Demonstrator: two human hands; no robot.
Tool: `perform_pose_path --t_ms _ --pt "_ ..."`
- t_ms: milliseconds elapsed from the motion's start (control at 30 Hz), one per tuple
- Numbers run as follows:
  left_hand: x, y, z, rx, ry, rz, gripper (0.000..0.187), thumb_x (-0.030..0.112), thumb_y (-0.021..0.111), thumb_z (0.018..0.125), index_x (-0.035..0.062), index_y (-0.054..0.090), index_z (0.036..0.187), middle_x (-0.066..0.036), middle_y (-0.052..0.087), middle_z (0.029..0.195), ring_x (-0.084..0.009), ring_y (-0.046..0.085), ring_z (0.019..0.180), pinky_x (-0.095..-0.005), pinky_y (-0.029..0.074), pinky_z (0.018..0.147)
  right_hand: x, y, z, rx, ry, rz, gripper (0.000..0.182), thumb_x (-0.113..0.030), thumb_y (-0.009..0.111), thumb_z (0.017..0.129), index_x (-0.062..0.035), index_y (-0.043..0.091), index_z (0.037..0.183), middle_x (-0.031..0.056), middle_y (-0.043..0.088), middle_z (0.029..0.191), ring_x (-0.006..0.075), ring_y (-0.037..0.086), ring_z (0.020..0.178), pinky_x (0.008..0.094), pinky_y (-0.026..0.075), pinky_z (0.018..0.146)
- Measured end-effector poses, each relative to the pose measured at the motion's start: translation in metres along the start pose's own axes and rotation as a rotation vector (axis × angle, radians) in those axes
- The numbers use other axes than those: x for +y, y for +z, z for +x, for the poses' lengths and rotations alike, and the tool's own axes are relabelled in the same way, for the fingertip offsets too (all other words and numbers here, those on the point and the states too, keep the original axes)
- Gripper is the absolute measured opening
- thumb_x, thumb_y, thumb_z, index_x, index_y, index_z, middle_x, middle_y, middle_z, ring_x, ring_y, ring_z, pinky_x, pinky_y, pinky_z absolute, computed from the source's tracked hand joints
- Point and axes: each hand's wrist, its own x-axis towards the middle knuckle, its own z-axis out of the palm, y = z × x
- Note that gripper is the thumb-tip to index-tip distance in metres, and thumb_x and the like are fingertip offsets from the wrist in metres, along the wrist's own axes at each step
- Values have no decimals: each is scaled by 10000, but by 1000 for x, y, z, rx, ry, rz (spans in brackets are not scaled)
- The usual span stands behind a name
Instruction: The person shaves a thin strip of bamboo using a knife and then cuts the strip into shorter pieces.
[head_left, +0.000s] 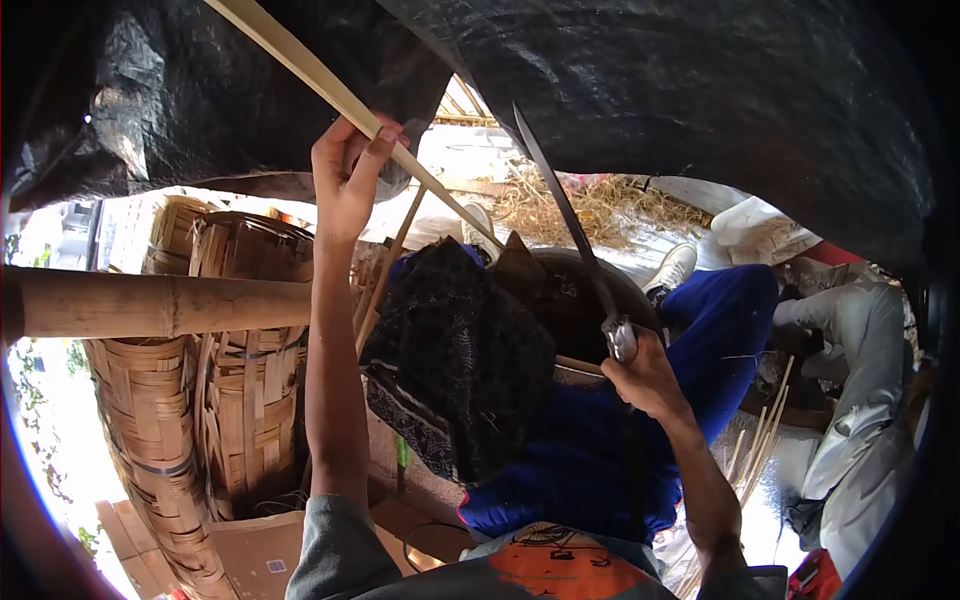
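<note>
Grey shirt (338,548) below, left hand (352,178) pinches pale strip (308,74), right hand (648,378) clenches long knife (569,211).

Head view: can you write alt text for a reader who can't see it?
A person's left hand holds a long pale strip; the right hand grips a long knife, its blade pointing away. Dark cloth covers part of the lap. Woven baskets stand at left, with straw beyond the feet.

head-worn, facing forward and down
</note>
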Motion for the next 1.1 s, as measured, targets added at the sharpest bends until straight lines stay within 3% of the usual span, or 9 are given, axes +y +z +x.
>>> perform_pose_path --t_ms 67,167,267,300,433,600,800,967,1100 --pt "3 -1 8 -18 18 18 55 24 536 838 -25 558 848 -70 584 810 -136 578 778 -266 447 730 -5 0 -5 10 -41 42 154 -83 571 678 15 509 779 110 477 584 249 495 532 385 409 545" --pt "5 -2 25 -60 125 -31 165 102 429 820 -16 540 790 -90 579 838 -167 566 776 -291 432 761 -18 -1 -12 10 -28 -26 173 -97 579 680 13 527 803 123 518 611 258 545 570 386 432 568" --pt "21 2 35 54 -45 -440 193 160 411 826 99 399 642 -25 411 683 -147 416 604 -297 356 612 -29 3 -14 -12 -33 -32 173 -107 580 682 12 526 795 128 544 633 264 573 598 388 444 586" --pt "34 16 35 159 -82 -463 267 191 426 846 145 311 610 8 285 606 -114 288 525 -284 273 546 -29 7 -13 -15 -26 -29 170 -109 580 684 12 524 791 124 542 630 261 568 589 387 443 582" --pt "25 12 29 267 -132 -436 406 244 446 905 156 239 567 49 176 499 -67 144 447 -256 156 456 -30 13 -18 -55 -6 -2 159 -112 577 688 8 521 776 108 522 610 243 521 542 378 428 550" --pt "31 16 10 215 -112 -564 419 225 457 908 155 249 551 50 185 494 -62 146 441 -245 150 443 -18 19 -38 -4 -104 7 147 -100 573 683 7 514 766 95 498 590 225 482 510 371 407 527" --pt "25 6 9 180 -191 -574 414 176 490 878 147 257 537 50 215 476 -63 178 433 -246 181 449 -10 21 -74 -27 58 -51 182 -90 567 679 27 528 813 87 487 578 187 498 518 371 411 518" --pt "20 -1 3 203 -162 -617 458 187 501 876 147 220 517 41 214 445 -71 170 418 -267 150 434 -30 19 -105 69 178 127 124 -54 559 707 26 504 783 26 471 508 97 464 394 269 369 362" --pt "28 12 -11 243 -115 -598 446 166 493 882 146 231 521 42 204 447 -67 166 414 -264 149 429 -27 22 -115 134 157 229 76 -21 546 721 9 480 742 9 462 488 76 463 368 227 346 328"
